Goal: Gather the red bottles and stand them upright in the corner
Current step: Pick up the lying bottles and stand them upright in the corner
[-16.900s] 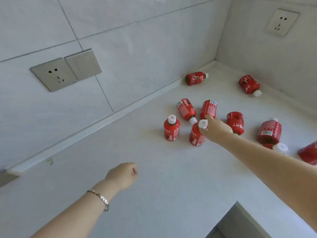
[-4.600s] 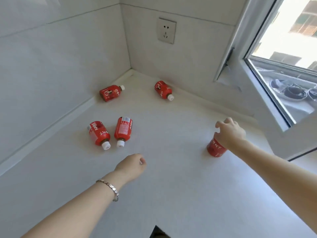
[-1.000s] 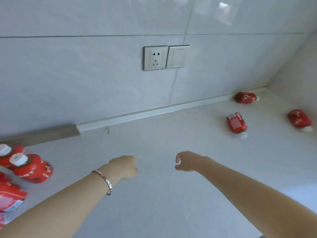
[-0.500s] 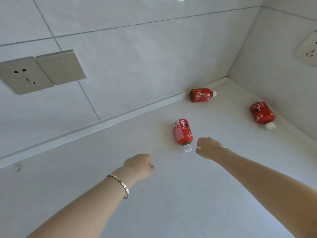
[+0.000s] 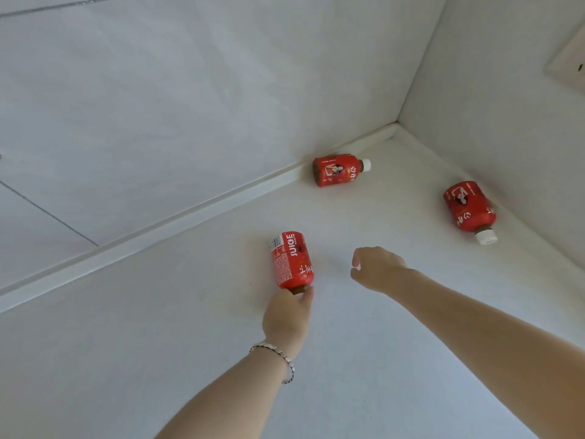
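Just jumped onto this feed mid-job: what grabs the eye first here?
Three small red plastic juice bottles lie on their sides on the white countertop: the nearest bottle at centre, one bottle by the back wall, one bottle at far right. The left hand, with a silver bracelet on its wrist, closes over the nearest bottle's cap end, while the right hand hovers empty beside it.

Cap of the near bottle: hidden under the fingers of the left hand; whether they grip it or only touch cannot be told.
Right hand: fingertips curled under, out of sight.
Wall socket, far right: cut off by the picture's right edge.
Both forearms: cut off at the bottom and right edges.
Small print on the label of the far bottle and of the right bottle: too small to read.
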`<action>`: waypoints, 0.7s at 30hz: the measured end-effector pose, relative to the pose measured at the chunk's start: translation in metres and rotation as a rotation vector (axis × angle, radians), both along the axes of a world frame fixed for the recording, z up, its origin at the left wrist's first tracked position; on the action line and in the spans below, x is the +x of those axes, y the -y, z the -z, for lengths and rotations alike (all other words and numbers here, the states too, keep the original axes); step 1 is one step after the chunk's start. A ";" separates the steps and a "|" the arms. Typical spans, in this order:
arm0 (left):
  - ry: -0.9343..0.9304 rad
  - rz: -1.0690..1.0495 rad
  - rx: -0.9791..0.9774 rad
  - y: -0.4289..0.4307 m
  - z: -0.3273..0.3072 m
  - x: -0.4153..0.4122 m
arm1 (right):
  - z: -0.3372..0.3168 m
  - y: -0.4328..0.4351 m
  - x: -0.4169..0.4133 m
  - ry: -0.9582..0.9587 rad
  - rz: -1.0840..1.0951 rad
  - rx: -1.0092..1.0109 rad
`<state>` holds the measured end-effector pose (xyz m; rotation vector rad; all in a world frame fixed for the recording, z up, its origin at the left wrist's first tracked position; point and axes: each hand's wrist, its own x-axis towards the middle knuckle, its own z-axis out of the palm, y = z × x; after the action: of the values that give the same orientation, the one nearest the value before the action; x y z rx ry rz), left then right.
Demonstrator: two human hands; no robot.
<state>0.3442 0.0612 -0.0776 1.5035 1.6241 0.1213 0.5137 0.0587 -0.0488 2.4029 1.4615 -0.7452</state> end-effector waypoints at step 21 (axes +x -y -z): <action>-0.403 0.438 0.545 -0.156 -0.069 0.030 | 0.027 -0.177 0.134 0.029 0.070 0.223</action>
<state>0.3744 0.2168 -0.0083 2.3977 1.5913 0.0136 0.6479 0.2356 -0.0763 2.6293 1.5284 -0.5868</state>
